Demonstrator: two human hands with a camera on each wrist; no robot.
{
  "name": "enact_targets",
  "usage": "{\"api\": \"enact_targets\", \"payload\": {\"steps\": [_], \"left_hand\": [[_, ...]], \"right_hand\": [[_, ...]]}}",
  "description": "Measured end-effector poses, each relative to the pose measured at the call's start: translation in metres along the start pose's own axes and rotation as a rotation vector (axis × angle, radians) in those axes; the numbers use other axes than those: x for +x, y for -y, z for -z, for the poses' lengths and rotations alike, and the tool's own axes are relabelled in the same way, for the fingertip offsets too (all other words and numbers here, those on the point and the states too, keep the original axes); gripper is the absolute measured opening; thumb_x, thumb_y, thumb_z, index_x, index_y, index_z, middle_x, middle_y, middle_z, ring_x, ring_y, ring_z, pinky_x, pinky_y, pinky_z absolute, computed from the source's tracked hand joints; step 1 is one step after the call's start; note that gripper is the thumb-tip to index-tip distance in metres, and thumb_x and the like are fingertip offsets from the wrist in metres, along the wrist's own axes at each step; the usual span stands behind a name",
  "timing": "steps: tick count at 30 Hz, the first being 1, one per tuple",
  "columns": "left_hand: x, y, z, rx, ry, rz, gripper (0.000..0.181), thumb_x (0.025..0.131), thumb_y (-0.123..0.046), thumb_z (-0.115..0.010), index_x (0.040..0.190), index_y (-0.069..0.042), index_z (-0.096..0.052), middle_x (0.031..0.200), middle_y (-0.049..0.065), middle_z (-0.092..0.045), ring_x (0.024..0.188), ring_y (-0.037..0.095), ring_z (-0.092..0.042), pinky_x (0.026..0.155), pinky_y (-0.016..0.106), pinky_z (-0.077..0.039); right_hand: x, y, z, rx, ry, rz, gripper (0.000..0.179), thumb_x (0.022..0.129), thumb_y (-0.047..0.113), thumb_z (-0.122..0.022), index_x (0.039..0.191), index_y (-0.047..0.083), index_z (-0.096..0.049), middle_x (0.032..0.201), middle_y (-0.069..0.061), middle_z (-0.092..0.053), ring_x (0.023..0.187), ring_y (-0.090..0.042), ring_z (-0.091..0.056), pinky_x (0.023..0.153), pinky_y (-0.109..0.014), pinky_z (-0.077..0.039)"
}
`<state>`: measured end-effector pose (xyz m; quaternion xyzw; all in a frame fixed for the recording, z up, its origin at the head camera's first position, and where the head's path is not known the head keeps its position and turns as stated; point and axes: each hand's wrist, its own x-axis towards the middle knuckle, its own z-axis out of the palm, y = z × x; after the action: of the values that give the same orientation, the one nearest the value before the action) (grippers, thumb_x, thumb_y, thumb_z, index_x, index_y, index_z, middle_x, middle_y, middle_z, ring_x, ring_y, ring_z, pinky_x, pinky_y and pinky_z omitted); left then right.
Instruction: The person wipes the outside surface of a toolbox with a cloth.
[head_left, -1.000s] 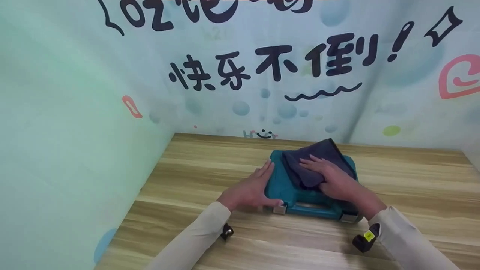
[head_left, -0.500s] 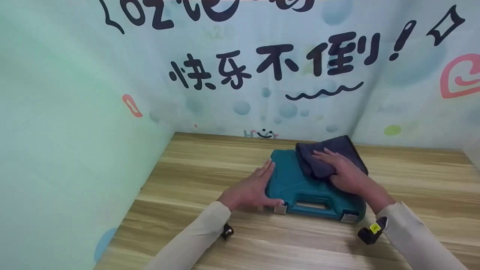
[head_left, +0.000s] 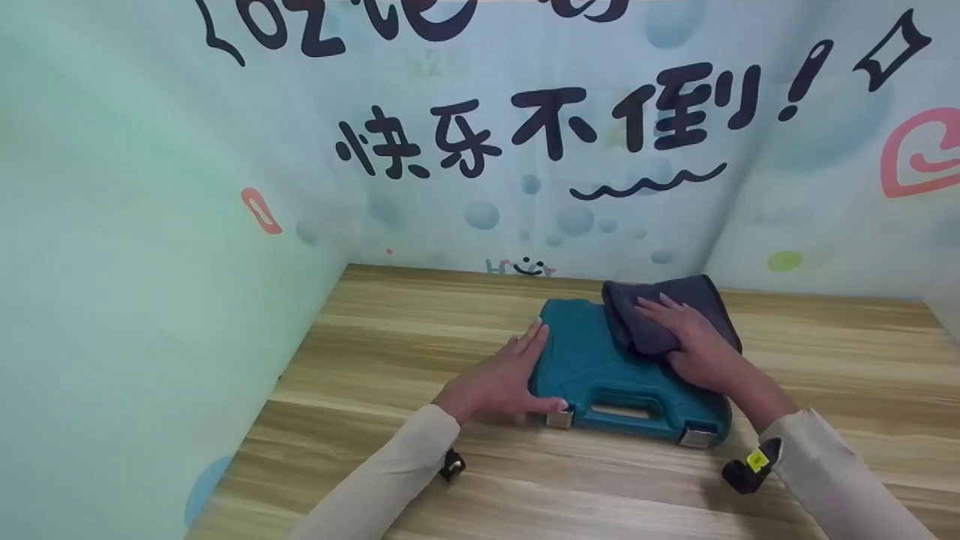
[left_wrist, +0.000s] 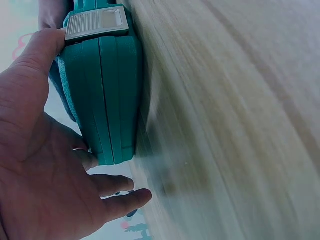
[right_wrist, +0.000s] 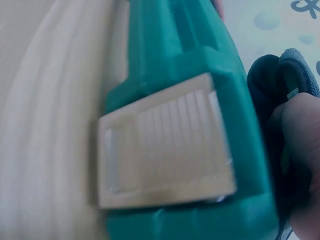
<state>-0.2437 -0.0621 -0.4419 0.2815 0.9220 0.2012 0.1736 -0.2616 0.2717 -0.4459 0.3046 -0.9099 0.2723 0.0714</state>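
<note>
A teal plastic carrying case lies flat on the wooden table, its handle and two metal latches facing me. My left hand braces the case's left side, fingers straight and spread; the thumb touches the front corner by the left latch. Over the right back part of the lid lies a folded dark grey-purple cloth. My right hand presses on the cloth with straight fingers. From the right wrist, the cloth shows bunched beside the hand, with the right latch in front.
The wooden table reaches back to a pale printed backdrop with dark lettering, which also runs down the left side. A black wrist device with a yellow label hangs below the right sleeve.
My right hand has slid the cloth to the right across the lid, baring more of the case's middle. The left hand and the case stay in place.
</note>
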Motion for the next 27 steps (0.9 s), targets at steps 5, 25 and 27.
{"api": "enact_targets", "payload": {"steps": [5, 25, 27], "left_hand": [[-0.002, 0.002, 0.000, -0.022, 0.009, 0.024, 0.115, 0.086, -0.073, -0.063, 0.165, -0.023, 0.005, 0.170, -0.001, -0.003, 0.153, 0.034, -0.006, 0.117, 0.047, -0.022], [0.009, 0.006, -0.001, -0.009, -0.029, -0.106, 0.105, 0.087, -0.066, -0.070, 0.165, -0.029, -0.010, 0.169, -0.008, 0.011, 0.153, 0.033, -0.008, 0.116, 0.046, -0.025], [0.009, 0.005, -0.001, 0.006, -0.027, -0.115, 0.105, 0.087, -0.065, -0.069, 0.165, -0.027, -0.010, 0.168, -0.011, 0.009, 0.153, 0.030, -0.011, 0.116, 0.045, -0.026]], "right_hand": [[-0.007, 0.003, -0.001, 0.020, -0.002, 0.021, 0.076, 0.074, -0.022, -0.047, 0.148, -0.005, -0.047, 0.154, -0.024, -0.042, 0.144, -0.052, -0.023, 0.110, -0.071, -0.016], [-0.013, 0.003, 0.003, 0.061, 0.022, 0.048, 0.075, 0.073, -0.024, -0.045, 0.146, -0.007, -0.050, 0.151, -0.024, -0.045, 0.144, -0.052, -0.023, 0.111, -0.070, -0.013], [-0.013, 0.004, 0.003, 0.058, 0.026, 0.039, 0.075, 0.073, -0.023, -0.045, 0.146, -0.006, -0.050, 0.151, -0.024, -0.045, 0.145, -0.051, -0.023, 0.112, -0.069, -0.013]]}}
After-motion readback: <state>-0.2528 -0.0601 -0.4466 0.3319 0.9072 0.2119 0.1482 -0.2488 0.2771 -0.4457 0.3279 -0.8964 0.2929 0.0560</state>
